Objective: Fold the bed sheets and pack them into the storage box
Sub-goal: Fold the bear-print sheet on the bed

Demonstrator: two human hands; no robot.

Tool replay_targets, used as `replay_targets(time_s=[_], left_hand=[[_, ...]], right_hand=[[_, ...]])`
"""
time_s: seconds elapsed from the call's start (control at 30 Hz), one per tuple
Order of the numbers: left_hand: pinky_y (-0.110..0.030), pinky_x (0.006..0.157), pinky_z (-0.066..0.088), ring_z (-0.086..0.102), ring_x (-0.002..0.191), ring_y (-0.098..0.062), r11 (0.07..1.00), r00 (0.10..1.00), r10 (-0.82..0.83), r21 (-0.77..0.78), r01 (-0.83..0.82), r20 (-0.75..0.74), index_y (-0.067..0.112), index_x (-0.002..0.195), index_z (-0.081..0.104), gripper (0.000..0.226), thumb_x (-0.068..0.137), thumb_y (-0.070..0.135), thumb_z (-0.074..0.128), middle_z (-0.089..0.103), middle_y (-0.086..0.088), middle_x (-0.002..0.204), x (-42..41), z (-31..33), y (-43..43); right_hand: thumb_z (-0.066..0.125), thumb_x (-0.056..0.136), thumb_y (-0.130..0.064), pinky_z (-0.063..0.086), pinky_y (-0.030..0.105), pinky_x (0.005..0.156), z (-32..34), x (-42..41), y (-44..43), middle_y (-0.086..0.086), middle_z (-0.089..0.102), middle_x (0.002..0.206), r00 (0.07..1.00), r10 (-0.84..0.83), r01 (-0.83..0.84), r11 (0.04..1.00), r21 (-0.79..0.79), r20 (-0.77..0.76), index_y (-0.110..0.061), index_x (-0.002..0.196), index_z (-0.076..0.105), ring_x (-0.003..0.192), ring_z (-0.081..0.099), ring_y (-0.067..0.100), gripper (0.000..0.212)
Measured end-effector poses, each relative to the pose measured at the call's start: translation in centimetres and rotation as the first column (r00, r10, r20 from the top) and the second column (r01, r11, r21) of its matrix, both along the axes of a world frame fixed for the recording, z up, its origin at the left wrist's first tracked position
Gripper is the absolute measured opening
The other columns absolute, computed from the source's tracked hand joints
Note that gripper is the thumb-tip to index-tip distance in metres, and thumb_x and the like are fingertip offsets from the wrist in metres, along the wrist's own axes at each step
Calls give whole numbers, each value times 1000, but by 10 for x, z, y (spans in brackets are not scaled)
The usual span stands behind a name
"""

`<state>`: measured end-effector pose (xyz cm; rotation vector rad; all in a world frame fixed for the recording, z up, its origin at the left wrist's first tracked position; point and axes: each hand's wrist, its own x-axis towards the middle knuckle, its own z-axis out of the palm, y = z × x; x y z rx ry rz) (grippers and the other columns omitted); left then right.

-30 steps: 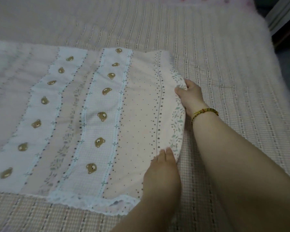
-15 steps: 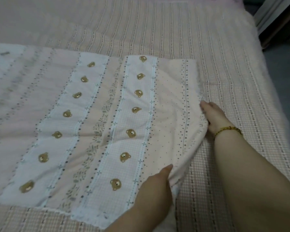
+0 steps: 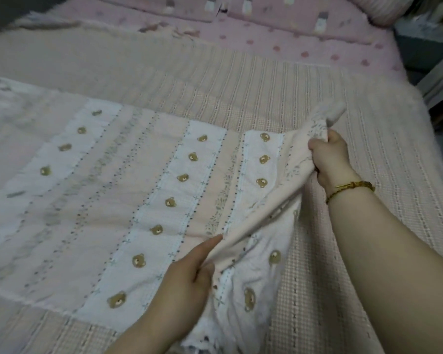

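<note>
**Head view.** The pale pink and white striped cloth bed sheet with brown bear motifs [image 3: 138, 200] lies spread flat on the beige woven checked bed cover [image 3: 241, 93]. The exception is its right edge, which is raised off the cover between your two hands. Your right hand [image 3: 330, 159] has its fingers curled tight round the bunched far corner. Your left hand [image 3: 187, 282] pinches the near part of the same edge between thumb and extended forefinger. The storage box is not in view.

Hazards from this position:

1. **Skewed fold.** The far corner is gathered into a wad, with a loose tip [image 3: 330, 113] standing free above the fist. If you carry the edge across like this, the corner will likely land crumpled and out of line with the flat part.
2. **Slipped grip.** The left-hand pinch looks shallow (only a ridge of cloth is caught). A pull to the left could draw the cloth out and drop the near half.
3. **Dragged base layer.** The sheet rests loose on the cover, so a low sweep may pull the flat part into wrinkles.
4. **Trapped hem.** The white lace hem [image 3: 205, 335] near your left wrist is rumpled and may fold under unseen.
</note>
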<state>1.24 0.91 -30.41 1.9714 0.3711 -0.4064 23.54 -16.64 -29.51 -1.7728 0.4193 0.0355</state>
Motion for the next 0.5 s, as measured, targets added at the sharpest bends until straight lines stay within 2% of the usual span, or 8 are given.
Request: replay_targets(time_s=[0.07, 0.1, 0.13, 0.2, 0.27, 0.37, 0.43, 0.5], left_hand=[[-8, 45, 33, 41, 48, 0, 999, 999, 40, -21, -40, -17, 61, 96, 32, 48, 97, 13, 41, 61, 20, 60, -2, 5, 37], [-8, 46, 34, 38, 50, 0, 998, 998, 60, -31, -60, -26, 61, 96, 33, 49, 97, 13, 41, 59, 33, 62, -3, 6, 52], [-8, 47, 34, 37, 55, 2, 995, 996, 89, -37, -90, -26, 61, 96, 33, 49, 97, 13, 42, 58, 36, 63, -4, 5, 73], [-9, 48, 32, 36, 59, 1, 991, 991, 128, -41, -130, -32, 62, 95, 34, 49, 97, 14, 42, 58, 19, 65, -5, 3, 107], [-9, 47, 31, 35, 57, 2, 984, 985, 170, -39, -172, -40, 62, 94, 34, 47, 97, 16, 41, 54, 17, 64, -6, 0, 150], [-7, 49, 38, 40, 61, 1, 972, 972, 232, -18, -232, -32, 56, 101, 36, 41, 98, 15, 40, 52, 29, 88, -4, -7, 210], [-8, 51, 34, 42, 66, -1, 956, 956, 290, 62, -288, -31, 48, 114, 38, 39, 98, 13, 39, 49, 24, 97, -3, -21, 248], [-13, 55, 36, 48, 67, -6, 932, 941, 330, 185, -312, -79, 36, 129, 42, 39, 99, 13, 37, 58, 15, 101, -1, -43, 282]], right_hand=[[37, 90, -1, 44, 42, 100, 8, 4, 42, 12, 55, 126, 998, 43, -38, 995, -90, 50, -12, 129, 50, 115, 53, 29, 43], [37, 90, -2, 44, 42, 99, 12, 5, 60, 13, 56, 124, 996, 54, -45, 991, -126, 73, -12, 129, 50, 114, 53, 30, 42], [36, 91, -4, 45, 41, 98, 13, 7, 85, 13, 56, 124, 994, 63, -48, 986, -157, 90, -13, 129, 50, 113, 53, 30, 41], [35, 94, -9, 44, 41, 98, 11, 11, 124, 11, 55, 125, 991, 69, -46, 979, -198, 113, -16, 129, 50, 114, 52, 29, 39], [35, 94, -11, 42, 40, 102, 3, 16, 174, 9, 52, 131, 988, 95, -66, 971, -230, 118, -17, 131, 48, 119, 50, 28, 39], [35, 95, -12, 39, 34, 103, -12, 23, 245, 8, 51, 133, 983, 140, -110, 966, -233, 118, -16, 136, 42, 121, 48, 27, 42], [36, 96, -12, 37, 30, 102, -25, 21, 287, 8, 45, 138, 971, 233, -218, 959, -182, 61, -17, 142, 30, 125, 44, 27, 47], [38, 97, -16, 36, 35, 105, -46, 14, 318, 6, 34, 146, 901, 423, -433, 892, -134, -93, -18, 148, 12, 130, 40, 28, 57]])
